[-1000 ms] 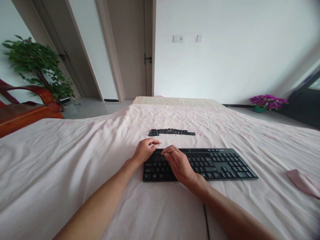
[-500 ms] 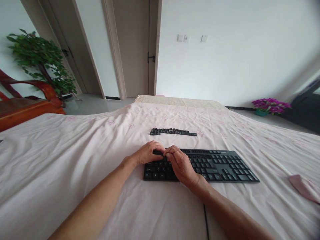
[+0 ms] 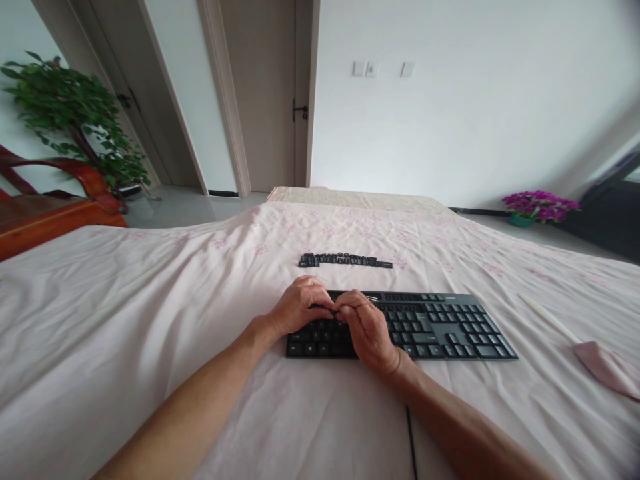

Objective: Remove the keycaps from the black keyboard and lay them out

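A black keyboard (image 3: 440, 327) lies on a pale pink bedsheet (image 3: 150, 313). Both my hands rest over its left end, fingertips meeting above the top rows. My left hand (image 3: 297, 310) is curled, its fingers pinched together against the right hand's fingertips; what they hold is hidden. My right hand (image 3: 367, 330) is also closed, and a thin pale wire-like tool (image 3: 373, 299) pokes out past its fingers. Beyond the keyboard lies a row of loose black keycaps (image 3: 345, 261). The keyboard's black cable (image 3: 413, 440) runs toward me between my forearms.
A folded pink cloth (image 3: 605, 367) and a thin white stick (image 3: 547, 317) lie on the sheet at the right. A red wooden chair (image 3: 50, 213) and a green plant (image 3: 70, 120) stand at the left. Purple flowers (image 3: 540, 203) sit on the floor at the far right.
My left hand has moved right from the keyboard's top left corner until its fingertips meet my right hand's. Both hands have closed together over the top rows.
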`<state>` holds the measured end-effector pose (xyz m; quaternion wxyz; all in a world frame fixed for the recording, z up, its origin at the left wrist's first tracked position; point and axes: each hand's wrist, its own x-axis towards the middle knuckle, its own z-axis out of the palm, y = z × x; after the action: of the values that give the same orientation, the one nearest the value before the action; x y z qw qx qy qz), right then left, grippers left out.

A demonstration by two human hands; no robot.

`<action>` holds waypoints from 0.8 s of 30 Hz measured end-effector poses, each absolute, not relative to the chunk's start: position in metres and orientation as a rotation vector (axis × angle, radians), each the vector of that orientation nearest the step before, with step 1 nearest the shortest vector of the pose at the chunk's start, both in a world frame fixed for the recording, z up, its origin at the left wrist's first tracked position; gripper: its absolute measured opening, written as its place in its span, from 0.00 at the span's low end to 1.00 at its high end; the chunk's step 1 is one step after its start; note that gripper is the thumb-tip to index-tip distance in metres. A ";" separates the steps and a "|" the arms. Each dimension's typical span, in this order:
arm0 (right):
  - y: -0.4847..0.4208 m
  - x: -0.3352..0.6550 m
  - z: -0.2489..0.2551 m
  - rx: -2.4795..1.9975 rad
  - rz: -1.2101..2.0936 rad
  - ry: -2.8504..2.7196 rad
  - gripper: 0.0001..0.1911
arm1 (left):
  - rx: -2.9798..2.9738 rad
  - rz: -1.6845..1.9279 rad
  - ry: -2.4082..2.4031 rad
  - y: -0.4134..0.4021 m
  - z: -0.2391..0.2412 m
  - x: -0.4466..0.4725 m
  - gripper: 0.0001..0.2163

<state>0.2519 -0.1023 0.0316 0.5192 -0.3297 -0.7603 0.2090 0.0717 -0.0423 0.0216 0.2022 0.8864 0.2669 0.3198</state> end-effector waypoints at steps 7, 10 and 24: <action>-0.100 0.252 0.031 -0.847 0.470 -1.786 0.09 | 2.294 0.858 0.771 -0.048 0.025 0.078 0.12; -0.100 0.253 0.031 -0.892 0.478 -1.755 0.09 | 2.148 0.891 0.791 -0.049 0.029 0.075 0.14; -0.099 0.257 0.029 -0.967 0.539 -1.636 0.09 | 2.208 0.630 0.768 -0.038 0.041 0.049 0.08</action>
<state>0.2575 -0.0994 0.0288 0.5506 -0.4086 -0.6914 0.2278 0.0488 -0.0381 0.0411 0.3522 0.8535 0.2969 0.2435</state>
